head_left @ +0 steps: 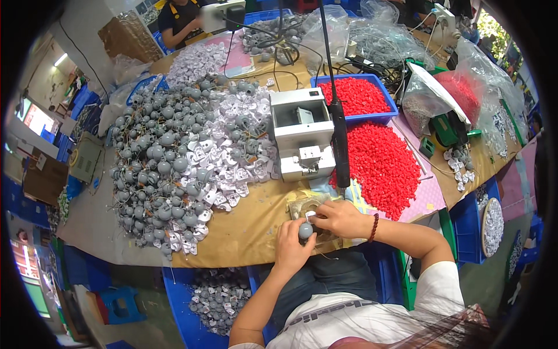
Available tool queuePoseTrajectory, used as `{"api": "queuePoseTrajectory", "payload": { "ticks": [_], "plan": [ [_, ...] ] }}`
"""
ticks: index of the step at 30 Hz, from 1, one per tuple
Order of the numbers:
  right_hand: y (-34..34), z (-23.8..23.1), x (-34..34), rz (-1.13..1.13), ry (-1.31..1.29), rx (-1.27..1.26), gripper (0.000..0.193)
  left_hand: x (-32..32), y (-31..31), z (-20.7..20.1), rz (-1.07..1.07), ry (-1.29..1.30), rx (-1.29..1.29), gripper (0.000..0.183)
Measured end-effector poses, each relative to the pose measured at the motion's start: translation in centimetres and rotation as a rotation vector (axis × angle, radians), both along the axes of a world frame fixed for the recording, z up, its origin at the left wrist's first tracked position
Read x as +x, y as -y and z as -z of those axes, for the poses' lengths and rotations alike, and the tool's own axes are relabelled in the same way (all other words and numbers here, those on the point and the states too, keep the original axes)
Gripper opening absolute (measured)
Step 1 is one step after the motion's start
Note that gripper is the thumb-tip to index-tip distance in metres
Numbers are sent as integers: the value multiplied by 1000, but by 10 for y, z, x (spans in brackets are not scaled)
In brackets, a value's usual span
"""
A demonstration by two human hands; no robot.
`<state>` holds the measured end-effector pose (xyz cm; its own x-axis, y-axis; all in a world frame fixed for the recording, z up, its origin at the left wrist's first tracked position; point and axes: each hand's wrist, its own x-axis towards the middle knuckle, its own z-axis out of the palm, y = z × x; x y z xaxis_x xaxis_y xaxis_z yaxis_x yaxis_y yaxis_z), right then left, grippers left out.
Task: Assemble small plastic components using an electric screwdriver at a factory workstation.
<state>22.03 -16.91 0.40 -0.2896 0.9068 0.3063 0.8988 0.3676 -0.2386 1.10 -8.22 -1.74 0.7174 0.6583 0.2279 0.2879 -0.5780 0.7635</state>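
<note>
My left hand point(292, 245) is closed around a round grey plastic ball part point(306, 231) at the table's front edge. My right hand point(344, 220), with a red bead bracelet at the wrist, pinches a small white plastic piece point(310, 214) against the top of the ball. Both hands are together over a small worn block fixture point(301, 206). Just beyond them hangs a black, long-bodied power driver point(340, 145), beside a white and grey bench machine point(302, 131). How the white piece meets the ball is partly hidden by my fingers.
Grey balls with wires point(157, 157) and white plastic pieces point(224, 157) are heaped to the left. Small red parts point(381, 166) lie at the right, with more in a blue tray point(383, 113). Below the table edge is a blue bin point(177, 308). A person point(177, 23) sits across the table.
</note>
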Motion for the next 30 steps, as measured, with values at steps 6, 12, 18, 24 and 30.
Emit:
{"api": "queuePoseTrajectory", "payload": {
  "ticks": [6,12,18,24,30],
  "plan": [
    [7,1,2,-25,30,-85,31,0,-16,-15,74,-135,66,45],
    [4,-5,-7,71,9,-144,31,10,-11,-23,111,-269,387,45],
    [19,11,-24,175,50,-131,37,8,1,-6,133,-264,473,55],
    [26,4,-11,161,-81,47,50,5,-34,-47,115,-103,286,67],
    [14,-53,29,329,-552,279,73,-14,-95,-89,-184,255,48,90]
  ]
}}
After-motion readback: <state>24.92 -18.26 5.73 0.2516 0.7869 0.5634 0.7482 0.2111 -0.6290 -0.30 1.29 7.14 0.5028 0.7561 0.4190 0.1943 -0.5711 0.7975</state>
